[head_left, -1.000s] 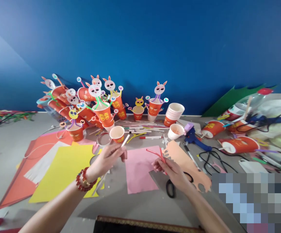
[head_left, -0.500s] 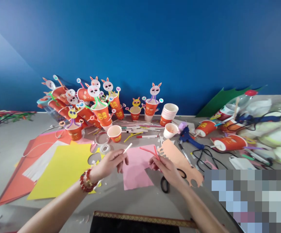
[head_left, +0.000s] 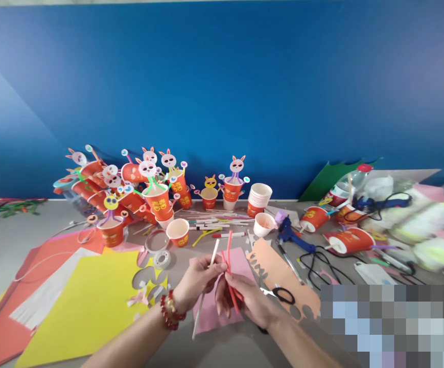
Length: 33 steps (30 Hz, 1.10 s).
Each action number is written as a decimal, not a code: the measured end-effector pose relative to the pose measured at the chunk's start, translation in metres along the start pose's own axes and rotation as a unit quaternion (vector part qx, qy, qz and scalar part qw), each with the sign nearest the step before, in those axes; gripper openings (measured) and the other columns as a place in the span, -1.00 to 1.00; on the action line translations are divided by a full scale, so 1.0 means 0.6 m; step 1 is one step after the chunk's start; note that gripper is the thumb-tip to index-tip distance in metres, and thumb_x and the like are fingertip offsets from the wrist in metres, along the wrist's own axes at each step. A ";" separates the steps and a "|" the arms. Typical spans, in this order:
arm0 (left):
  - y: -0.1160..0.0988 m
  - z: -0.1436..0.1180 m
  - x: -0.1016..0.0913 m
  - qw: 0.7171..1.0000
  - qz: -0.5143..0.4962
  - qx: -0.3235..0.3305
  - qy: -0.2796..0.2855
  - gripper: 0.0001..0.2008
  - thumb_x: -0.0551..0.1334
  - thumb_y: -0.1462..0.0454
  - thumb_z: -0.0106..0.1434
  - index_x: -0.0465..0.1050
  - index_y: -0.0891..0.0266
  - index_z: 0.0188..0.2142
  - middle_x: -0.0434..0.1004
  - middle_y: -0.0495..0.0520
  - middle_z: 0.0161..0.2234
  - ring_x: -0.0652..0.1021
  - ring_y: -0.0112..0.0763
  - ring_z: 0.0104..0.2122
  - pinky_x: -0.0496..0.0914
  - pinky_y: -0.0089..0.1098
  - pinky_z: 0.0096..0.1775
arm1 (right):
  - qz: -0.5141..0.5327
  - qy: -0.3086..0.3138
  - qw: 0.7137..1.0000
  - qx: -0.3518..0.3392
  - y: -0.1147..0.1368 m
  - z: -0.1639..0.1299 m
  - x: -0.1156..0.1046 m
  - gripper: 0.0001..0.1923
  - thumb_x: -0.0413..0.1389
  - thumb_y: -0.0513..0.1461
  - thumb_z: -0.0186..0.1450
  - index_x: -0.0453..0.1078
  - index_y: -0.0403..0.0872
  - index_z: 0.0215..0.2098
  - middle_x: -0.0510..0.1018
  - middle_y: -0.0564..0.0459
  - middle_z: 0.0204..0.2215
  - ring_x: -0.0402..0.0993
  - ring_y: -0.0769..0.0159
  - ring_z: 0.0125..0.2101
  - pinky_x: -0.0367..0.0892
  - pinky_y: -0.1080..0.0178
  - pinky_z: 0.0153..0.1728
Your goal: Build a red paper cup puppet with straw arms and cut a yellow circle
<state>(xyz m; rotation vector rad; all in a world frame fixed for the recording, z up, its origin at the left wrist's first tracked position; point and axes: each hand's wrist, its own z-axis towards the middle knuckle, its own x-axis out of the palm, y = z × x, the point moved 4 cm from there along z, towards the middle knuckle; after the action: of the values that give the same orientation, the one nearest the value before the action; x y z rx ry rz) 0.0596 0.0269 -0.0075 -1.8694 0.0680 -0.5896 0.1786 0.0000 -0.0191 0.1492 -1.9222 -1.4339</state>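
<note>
My left hand (head_left: 202, 278), with a red bead bracelet on its wrist, holds a long white stick (head_left: 196, 322) slanting down past its fingers. Its fingertips meet the bent red pipe cleaner (head_left: 229, 248) at the middle. My right hand (head_left: 247, 296) pinches that red pipe cleaner, whose strands cross and stick out above and below the fingers. Both hands are close together over a pink paper sheet (head_left: 216, 319). Black-handled scissors (head_left: 284, 295) lie partly hidden behind my right hand.
Paper-cup figures with animal heads (head_left: 156, 199) crowd the back left. Stacked cups (head_left: 259, 197), markers (head_left: 229, 234) and a blue glue gun (head_left: 293, 235) with cables lie behind. Yellow paper (head_left: 79, 301) is at left, cut peach paper (head_left: 279, 266) at right.
My hands have come together, and the left fingertips now touch the red pipe cleaner. The white stick now stands steeper and shows more of its length. The view has tilted up.
</note>
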 end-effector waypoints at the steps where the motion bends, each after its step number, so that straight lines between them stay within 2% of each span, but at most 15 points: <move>1: 0.002 0.002 -0.003 1.000 -0.006 0.006 -0.004 -0.64 0.37 0.02 0.14 0.38 0.27 -0.40 0.08 -0.27 -0.73 0.02 -0.69 -0.73 -0.14 -0.53 -0.67 | 0.009 0.012 1.000 0.000 -0.002 0.003 0.001 -0.40 -0.03 0.09 0.41 0.48 -0.21 -0.49 0.54 -0.07 -0.59 0.40 0.35 -0.58 0.29 0.32 -0.50; 4: 0.002 0.004 -0.010 0.999 -0.024 0.020 -0.010 -0.66 0.37 0.04 0.15 0.36 0.24 -0.40 0.01 -0.31 -0.73 -0.02 -0.69 -0.73 -0.11 -0.54 -0.67 | 0.025 0.028 0.999 0.007 -0.008 0.008 0.000 -0.39 -0.04 0.09 0.41 0.48 -0.22 -0.48 0.54 -0.07 -0.60 0.39 0.37 -0.62 0.25 0.33 -0.52; 8: -0.003 0.005 -0.014 0.998 -0.041 0.037 -0.024 -0.68 0.38 0.07 0.15 0.35 0.24 -0.38 0.02 -0.31 -0.72 -0.03 -0.70 -0.73 -0.10 -0.55 -0.67 | 0.023 0.008 1.000 0.006 -0.015 0.013 -0.007 -0.38 -0.03 0.10 0.40 0.47 -0.21 -0.51 0.49 -0.01 -0.66 0.32 0.41 -0.65 0.17 0.34 -0.54; 13: -0.007 0.011 -0.028 0.994 -0.061 0.063 -0.060 -0.70 0.36 0.10 0.18 0.32 0.22 -0.38 -0.01 -0.30 -0.68 -0.05 -0.68 -0.70 -0.10 -0.57 -0.66 | 0.064 0.003 0.998 0.022 -0.029 0.016 -0.019 -0.46 0.01 0.06 0.39 0.50 -0.22 -0.44 0.51 0.02 -0.63 0.33 0.41 -0.65 0.16 0.35 -0.56; 24: -0.004 0.011 -0.043 0.990 -0.073 0.083 -0.092 -0.72 0.34 0.13 0.22 0.28 0.20 -0.38 -0.03 -0.29 -0.67 -0.06 -0.67 -0.69 -0.11 -0.59 -0.66 | 0.103 -0.021 0.994 0.044 -0.042 0.015 -0.029 -0.49 0.06 0.05 0.34 0.46 -0.22 -0.49 0.44 0.05 -0.70 0.26 0.45 -0.71 0.11 0.37 -0.61; 27: -0.007 0.011 -0.044 0.989 -0.076 0.085 -0.095 -0.73 0.33 0.13 0.23 0.29 0.20 -0.37 -0.05 -0.29 -0.67 -0.08 -0.66 -0.68 -0.12 -0.59 -0.66 | 0.096 -0.046 0.994 0.031 -0.044 0.016 -0.034 -0.50 0.08 0.04 0.33 0.43 -0.19 -0.53 0.41 0.08 -0.71 0.24 0.46 -0.71 0.09 0.37 -0.62; 33: -0.015 0.007 -0.046 0.990 -0.066 0.087 -0.088 -0.74 0.34 0.13 0.21 0.31 0.20 -0.36 -0.03 -0.27 -0.65 -0.07 -0.67 -0.68 -0.15 -0.58 -0.66 | 0.015 -0.140 0.990 -0.020 -0.036 0.016 -0.057 -0.46 0.09 0.07 0.35 0.37 -0.16 -0.59 0.34 0.14 -0.72 0.19 0.49 -0.69 0.02 0.37 -0.62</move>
<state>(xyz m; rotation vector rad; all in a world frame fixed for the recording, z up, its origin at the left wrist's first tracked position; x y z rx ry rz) 0.0350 0.0433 -0.0105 -1.7561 -0.2183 -0.5009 0.1909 0.0158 -0.0553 -0.1054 -2.1056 -1.5382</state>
